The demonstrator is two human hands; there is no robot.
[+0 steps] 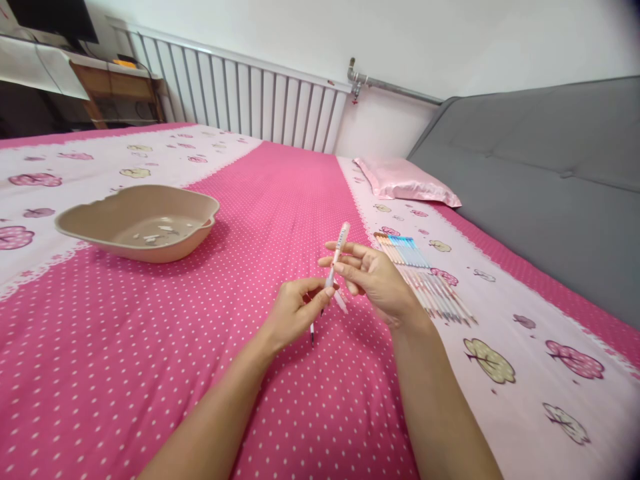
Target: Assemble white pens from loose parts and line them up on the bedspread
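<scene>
A slim pen (pixel 342 237) with a pale pink and clear barrel and dark lettering stands tilted between my hands. My left hand (pixel 301 308) pinches its lower part with thumb and fingers. Around its middle, the thumb and fingers of my right hand (pixel 373 275) close on the same pen. Below my hands, a thin white stick with a black tip (pixel 313 333) rests on the pink dotted bedspread (pixel 210 360); my left hand partly covers it. A pale, translucent piece (pixel 341 302) shows just under my fingers, and I cannot make out what it is.
Two rows of pens lie at the right, one with orange and blue ends (pixel 400 250), the other pale (pixel 440 297). A beige plastic basin (pixel 137 252) holds several small white pieces. Beyond are a pink pillow (pixel 405 180), grey headboard (pixel 530 140) and white radiator (pixel 250 93).
</scene>
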